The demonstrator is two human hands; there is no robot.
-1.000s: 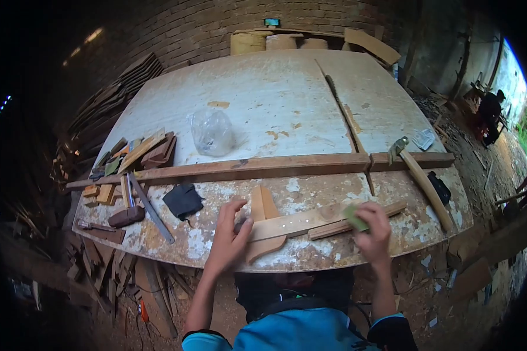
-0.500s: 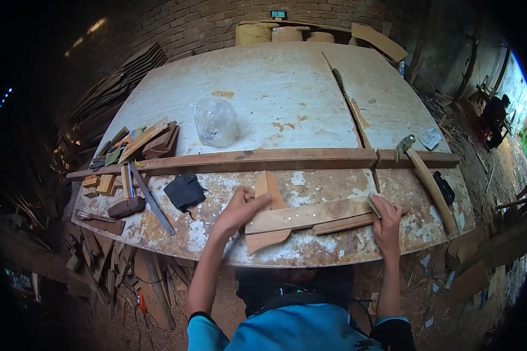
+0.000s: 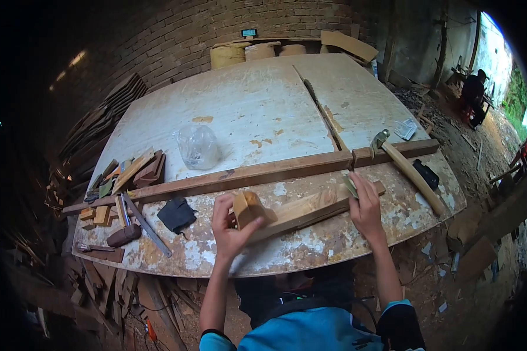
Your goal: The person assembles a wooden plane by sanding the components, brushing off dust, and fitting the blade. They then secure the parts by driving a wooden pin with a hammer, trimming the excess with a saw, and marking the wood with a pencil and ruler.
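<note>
The left hand (image 3: 231, 228) has its grip wrapped about the crosspiece (image 3: 249, 210) at the left end of a wooden board (image 3: 310, 207), thumb on the near side and fingers at the left. The crosspiece sticks up, slightly blurred. The board slants across the near part of the bench (image 3: 257, 260), its right end by the right hand (image 3: 367, 210). That hand's grip is narrow, holding a thin green pad (image 3: 351, 186) at the board's far edge; whether the pad touches the wood I cannot tell.

Behind the board runs a long beam (image 3: 246, 174), with a clear bag (image 3: 197, 146) beyond it. A hammer (image 3: 411, 175) leans over the beam at the right. A black cloth (image 3: 177, 215) lies left of the left hand, just beside a metal bar (image 3: 149, 227).
</note>
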